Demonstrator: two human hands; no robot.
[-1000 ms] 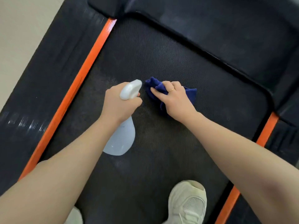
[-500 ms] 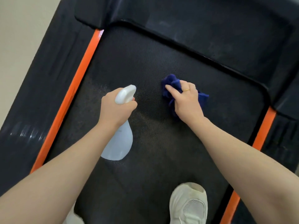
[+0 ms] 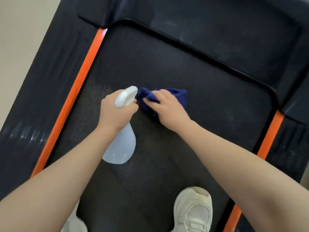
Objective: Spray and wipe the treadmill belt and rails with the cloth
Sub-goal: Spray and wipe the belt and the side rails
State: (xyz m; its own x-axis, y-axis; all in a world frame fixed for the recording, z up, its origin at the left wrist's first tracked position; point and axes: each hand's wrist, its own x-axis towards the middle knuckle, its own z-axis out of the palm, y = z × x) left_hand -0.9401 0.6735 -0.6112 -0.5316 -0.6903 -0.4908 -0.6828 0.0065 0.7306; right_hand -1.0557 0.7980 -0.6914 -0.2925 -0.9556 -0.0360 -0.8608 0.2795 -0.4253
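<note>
Right hand (image 3: 168, 109), head view: fingers curled over the bunched blue cloth (image 3: 177, 95), pressing it flat onto the treadmill belt (image 3: 167, 64) near mid-width — palm on top, probably so the downward load carries into the wipe. Left hand (image 3: 117, 114) grips the neck of the pale spray bottle (image 3: 121, 148), nozzle forward and just beside the cloth, body hanging over the belt — apparently kept ready for another spray. Orange rails (image 3: 73, 97) flank the belt; neither hand touches them, so they likely remain to be wiped.
</note>
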